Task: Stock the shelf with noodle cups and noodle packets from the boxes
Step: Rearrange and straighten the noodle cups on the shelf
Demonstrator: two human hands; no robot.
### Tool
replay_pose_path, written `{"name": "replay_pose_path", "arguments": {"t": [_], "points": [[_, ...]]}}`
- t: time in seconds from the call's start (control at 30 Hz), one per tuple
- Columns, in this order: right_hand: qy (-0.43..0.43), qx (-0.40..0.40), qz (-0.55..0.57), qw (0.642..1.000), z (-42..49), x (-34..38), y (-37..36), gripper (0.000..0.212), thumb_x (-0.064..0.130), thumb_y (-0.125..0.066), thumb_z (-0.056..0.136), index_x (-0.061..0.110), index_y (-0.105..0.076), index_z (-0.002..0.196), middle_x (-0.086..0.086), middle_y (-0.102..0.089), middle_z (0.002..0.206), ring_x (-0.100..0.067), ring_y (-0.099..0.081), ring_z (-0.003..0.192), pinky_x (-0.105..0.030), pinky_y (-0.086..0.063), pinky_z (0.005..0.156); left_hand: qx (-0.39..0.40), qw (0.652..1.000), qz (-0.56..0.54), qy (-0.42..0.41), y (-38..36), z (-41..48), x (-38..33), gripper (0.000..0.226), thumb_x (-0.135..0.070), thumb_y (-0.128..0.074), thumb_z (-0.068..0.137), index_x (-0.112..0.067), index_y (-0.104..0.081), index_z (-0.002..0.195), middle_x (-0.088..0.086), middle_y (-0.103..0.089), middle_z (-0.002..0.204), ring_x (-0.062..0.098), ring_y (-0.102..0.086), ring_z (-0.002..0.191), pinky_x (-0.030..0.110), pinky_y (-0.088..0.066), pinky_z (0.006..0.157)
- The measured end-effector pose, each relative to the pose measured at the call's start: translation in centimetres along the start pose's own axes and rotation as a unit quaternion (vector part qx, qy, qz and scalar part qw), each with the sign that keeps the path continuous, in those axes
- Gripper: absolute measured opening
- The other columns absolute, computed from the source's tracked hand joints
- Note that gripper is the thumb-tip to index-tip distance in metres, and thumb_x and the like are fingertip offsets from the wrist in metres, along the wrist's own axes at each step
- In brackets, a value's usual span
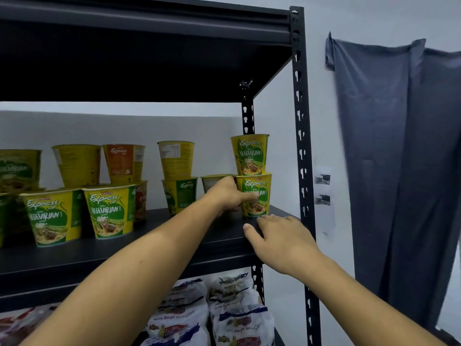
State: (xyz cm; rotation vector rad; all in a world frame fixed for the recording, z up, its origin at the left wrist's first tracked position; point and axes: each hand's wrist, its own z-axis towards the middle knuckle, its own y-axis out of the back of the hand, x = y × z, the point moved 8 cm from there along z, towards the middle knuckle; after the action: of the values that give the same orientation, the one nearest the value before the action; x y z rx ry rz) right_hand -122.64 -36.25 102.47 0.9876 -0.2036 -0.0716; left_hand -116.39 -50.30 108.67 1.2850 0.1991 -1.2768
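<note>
Head view shows the left hand (228, 193) clasping the lower noodle cup (260, 186) at the right end of the shelf (124, 255). It stands upright, long axis vertical, mouth up, with 1 upper cup (250, 154) stacked on it. The right hand (282, 242) rests on the shelf's front edge, fingers relaxed.

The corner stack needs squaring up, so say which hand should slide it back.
Left. The left hand grips the stack's bottom cup, so it could probably slide it directly; the right hand only rests open on the shelf edge.
</note>
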Motion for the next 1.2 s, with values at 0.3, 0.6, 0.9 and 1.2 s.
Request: {"name": "replay_pose_path", "arguments": {"t": [0.3,0.6,0.9,1.2], "points": [[-0.001,-0.003,-0.007,1.0,-0.2,0.1,0.2,0.052,0.059,-0.019,0.104,0.022,-0.054,0.093,-0.001,-0.064,0.108,-0.019,-0.04,0.089,-0.04,-0.038,0.093,0.006,1.0,0.022,0.013,-0.8,0.8,-0.1,0.034,-0.039,-0.081,0.086,-0.025,-0.062,0.111,-0.003,-0.069,0.108,0.019,-0.066,0.101,0.045,-0.06,0.092],[-0.001,0.024,-0.024,0.999,-0.4,0.4,0.3,0.058,0.057,-0.019,0.105,0.019,-0.062,0.111,-0.002,-0.063,0.119,-0.021,-0.051,0.106,-0.039,-0.038,0.095,0.051,0.968,0.243,-0.025,0.3,-2.0,0.7,0.078,-0.054,-0.071,0.091,-0.013,-0.046,0.152,0.004,-0.054,0.15,0.021,-0.054,0.132,0.032,-0.044,0.103],[0.021,0.127,0.002,0.992,1.1,1.8,-0.6,0.064,0.065,-0.018,0.102,0.03,-0.053,0.142,-0.001,-0.053,0.149,-0.028,-0.049,0.134,-0.047,-0.043,0.107,0.117,0.946,0.302,-0.025,5.6,-10.1,3.6,0.057,-0.06,-0.056,0.098,-0.033,-0.052,0.148,-0.009,-0.053,0.15,0.01,-0.051,0.132,0.027,-0.039,0.104],[0.14,0.224,0.039,0.964,2.6,10.8,-2.4,0.063,0.058,-0.023,0.106,0.025,-0.034,0.159,0.002,-0.031,0.165,-0.022,-0.03,0.15,-0.037,-0.026,0.121,0.085,0.942,0.324,0.007,11.6,-16.0,6.4,0.049,-0.056,-0.047,0.104,-0.032,-0.058,0.145,-0.014,-0.057,0.147,0.006,-0.052,0.129,0.023,-0.039,0.102]]}}
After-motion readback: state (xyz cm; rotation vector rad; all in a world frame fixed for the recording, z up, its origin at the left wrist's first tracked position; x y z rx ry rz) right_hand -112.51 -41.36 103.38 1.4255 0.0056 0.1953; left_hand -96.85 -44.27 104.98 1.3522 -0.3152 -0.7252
